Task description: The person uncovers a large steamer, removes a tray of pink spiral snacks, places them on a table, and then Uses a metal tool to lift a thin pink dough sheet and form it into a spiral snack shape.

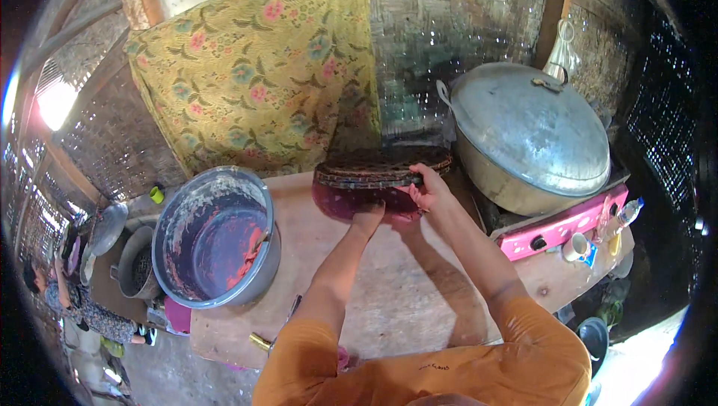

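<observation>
A small stack of dark, round woven trays (381, 169) is tilted near the back edge of the wooden table. Just below their front rim shows a pink, see-through plastic surface (336, 201), perhaps a basin or a sheet. My right hand (431, 190) grips the right side of the trays' rim, thumb on top. My left hand (370, 216) reaches in against the pink plastic; its fingers are mostly hidden, so its hold is unclear. To the left stands a large grey plastic tub (216, 237) with pink dough-like residue and a tool handle inside.
At right, a big lidded aluminium pot (530, 136) sits on a pink gas stove (561, 226). A white mug (576, 247) and a plastic bottle (628, 212) stand beside it. Behind the table (387, 294) hangs a yellow floral cloth (252, 69). Another person (95, 308) is at far left.
</observation>
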Action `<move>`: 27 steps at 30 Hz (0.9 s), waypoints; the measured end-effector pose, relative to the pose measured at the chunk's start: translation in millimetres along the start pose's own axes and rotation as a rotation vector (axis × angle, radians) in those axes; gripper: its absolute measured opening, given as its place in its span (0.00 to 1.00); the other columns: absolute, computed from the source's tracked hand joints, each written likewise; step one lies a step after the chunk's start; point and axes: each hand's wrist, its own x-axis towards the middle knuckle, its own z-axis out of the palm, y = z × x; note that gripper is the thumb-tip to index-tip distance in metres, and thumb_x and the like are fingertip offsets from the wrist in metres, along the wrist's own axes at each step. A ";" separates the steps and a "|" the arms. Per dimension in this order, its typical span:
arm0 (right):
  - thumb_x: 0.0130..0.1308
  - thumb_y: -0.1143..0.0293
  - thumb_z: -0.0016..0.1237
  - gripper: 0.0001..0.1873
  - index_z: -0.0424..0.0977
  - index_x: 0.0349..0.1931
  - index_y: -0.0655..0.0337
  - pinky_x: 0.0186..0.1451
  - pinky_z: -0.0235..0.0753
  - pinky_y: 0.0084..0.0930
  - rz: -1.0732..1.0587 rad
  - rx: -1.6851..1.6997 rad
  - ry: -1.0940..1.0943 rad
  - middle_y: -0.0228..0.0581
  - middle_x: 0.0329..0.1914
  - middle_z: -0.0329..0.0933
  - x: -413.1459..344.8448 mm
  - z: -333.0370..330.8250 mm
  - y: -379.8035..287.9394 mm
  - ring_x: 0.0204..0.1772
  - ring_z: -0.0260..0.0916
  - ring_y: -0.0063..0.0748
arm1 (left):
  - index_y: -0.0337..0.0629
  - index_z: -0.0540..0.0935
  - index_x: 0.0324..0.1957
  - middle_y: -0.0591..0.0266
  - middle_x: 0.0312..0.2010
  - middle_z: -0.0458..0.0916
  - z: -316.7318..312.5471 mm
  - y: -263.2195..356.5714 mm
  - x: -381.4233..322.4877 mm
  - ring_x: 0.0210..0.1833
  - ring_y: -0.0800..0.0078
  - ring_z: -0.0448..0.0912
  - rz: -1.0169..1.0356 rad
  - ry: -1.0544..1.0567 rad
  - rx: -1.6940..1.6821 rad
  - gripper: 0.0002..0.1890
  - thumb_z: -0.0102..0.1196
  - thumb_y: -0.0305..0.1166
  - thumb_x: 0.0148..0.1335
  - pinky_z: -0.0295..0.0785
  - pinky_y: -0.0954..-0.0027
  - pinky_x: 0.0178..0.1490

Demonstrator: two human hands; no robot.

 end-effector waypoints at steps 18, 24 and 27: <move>0.59 0.68 0.49 0.17 0.62 0.45 0.61 0.37 0.83 0.38 -0.019 -0.047 -0.084 0.55 0.41 0.67 15.9 -66.7 42.7 0.42 0.73 0.52 | 0.34 0.77 0.43 0.41 0.31 0.78 -232.0 102.9 -100.9 0.35 0.46 0.77 -0.063 -0.790 -0.359 0.17 0.52 0.33 0.52 0.71 0.54 0.39; 0.64 0.68 0.45 0.25 0.53 0.56 0.68 0.55 0.75 0.46 0.362 0.015 0.057 0.67 0.55 0.59 14.6 -120.6 64.3 0.54 0.66 0.61 | 0.36 0.77 0.44 0.42 0.32 0.78 -344.3 84.7 -42.6 0.36 0.47 0.77 -0.175 -0.605 -0.267 0.19 0.57 0.26 0.45 0.72 0.56 0.40; 0.65 0.67 0.44 0.19 0.61 0.51 0.68 0.55 0.75 0.39 0.149 -0.081 -0.333 0.57 0.48 0.68 -11.5 -124.2 79.0 0.51 0.70 0.53 | 0.37 0.77 0.42 0.43 0.32 0.78 -357.7 70.1 -23.6 0.37 0.47 0.77 -0.212 -0.483 -0.224 0.18 0.56 0.25 0.45 0.72 0.56 0.41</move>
